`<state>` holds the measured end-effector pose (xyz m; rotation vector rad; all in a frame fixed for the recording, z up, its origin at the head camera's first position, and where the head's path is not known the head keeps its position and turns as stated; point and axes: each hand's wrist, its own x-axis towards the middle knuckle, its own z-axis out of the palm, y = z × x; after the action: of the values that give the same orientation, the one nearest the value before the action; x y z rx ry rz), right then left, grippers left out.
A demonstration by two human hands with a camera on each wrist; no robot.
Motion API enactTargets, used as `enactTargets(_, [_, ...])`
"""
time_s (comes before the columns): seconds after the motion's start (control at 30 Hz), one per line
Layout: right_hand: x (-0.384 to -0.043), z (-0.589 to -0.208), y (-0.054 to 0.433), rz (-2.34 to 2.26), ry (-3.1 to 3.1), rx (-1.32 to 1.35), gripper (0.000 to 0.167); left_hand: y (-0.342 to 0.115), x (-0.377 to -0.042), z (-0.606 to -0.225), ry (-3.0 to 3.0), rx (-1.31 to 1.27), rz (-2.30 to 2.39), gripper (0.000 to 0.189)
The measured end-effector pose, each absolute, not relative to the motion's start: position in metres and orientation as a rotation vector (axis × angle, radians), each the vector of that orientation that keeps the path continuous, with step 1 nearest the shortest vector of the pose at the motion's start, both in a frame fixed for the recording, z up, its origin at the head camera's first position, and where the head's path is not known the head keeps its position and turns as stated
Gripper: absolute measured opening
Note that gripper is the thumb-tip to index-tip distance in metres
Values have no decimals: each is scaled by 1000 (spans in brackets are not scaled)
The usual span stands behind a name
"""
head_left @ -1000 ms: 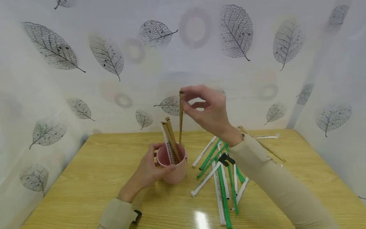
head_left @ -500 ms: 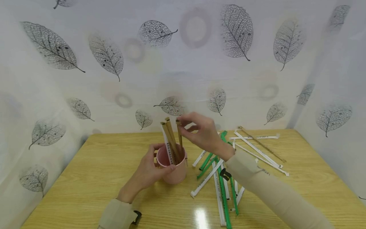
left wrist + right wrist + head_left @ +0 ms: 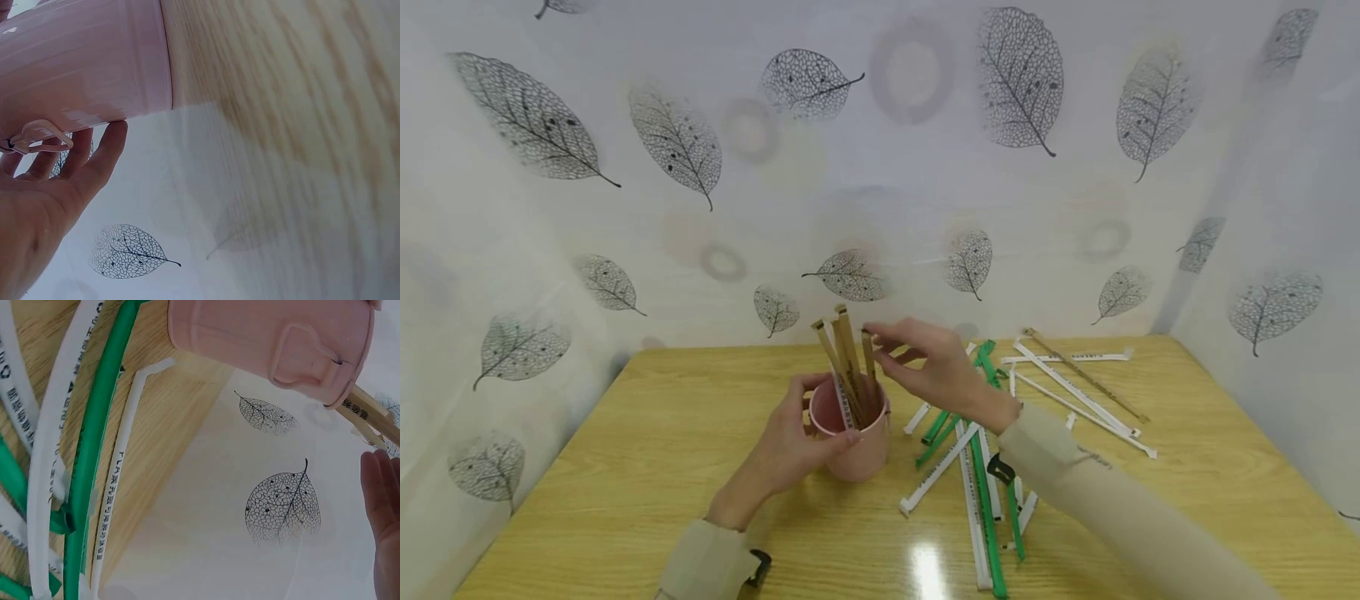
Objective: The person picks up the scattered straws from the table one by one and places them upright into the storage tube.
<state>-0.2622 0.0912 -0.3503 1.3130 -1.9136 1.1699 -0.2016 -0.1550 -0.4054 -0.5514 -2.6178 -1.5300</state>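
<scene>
A small pink pail [image 3: 859, 454] stands upright on the table. My left hand [image 3: 793, 437] grips it, thumb over the near rim and fingers round the far left side; the left wrist view shows those fingers [image 3: 100, 156] against its wall, beside a wire loop. Several brown paper-wrapped straws [image 3: 847, 350] and a white one [image 3: 841, 400] lean inside the pail. At its right side my right hand [image 3: 928, 362] has its fingertips by the top of a brown straw [image 3: 868, 354], thumb and forefinger apart. The right wrist view shows fairly straight fingers [image 3: 379, 494] near the straw ends.
A loose pile of white and green wrapped straws [image 3: 985, 500] lies right of the pail, partly under the right forearm. Farther right are white straws [image 3: 1075, 387] and a brown straw [image 3: 1086, 375]. Behind the wooden table [image 3: 662, 467] hangs a leaf-patterned backdrop [image 3: 917, 183].
My right hand has lowered the brown straw into the pail, and its fingers have loosened from it. One brown straw in the pail has tipped left. The left hand stays on the pail.
</scene>
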Motion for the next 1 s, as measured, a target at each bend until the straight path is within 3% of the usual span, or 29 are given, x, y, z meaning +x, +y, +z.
enactTargets(0.13, [-260, -350, 102, 1162, -1887, 1318, 48, -155, -202, -406, -2632, -541, -1542, 80])
enactTargets(0.57, [-217, -380, 135, 407, -2239, 1783, 16, -155, -202, -405, -2646, -528, -1553, 81])
enactTargets(0.87, [-193, -404, 127, -85, -2279, 1832, 36, -155, -201, -404, -2645, -524, -1574, 82])
enactTargets(1.0, [-188, -407, 128, -245, -2173, 1807, 37, -154, -200, -404, -2642, -525, -1573, 81])
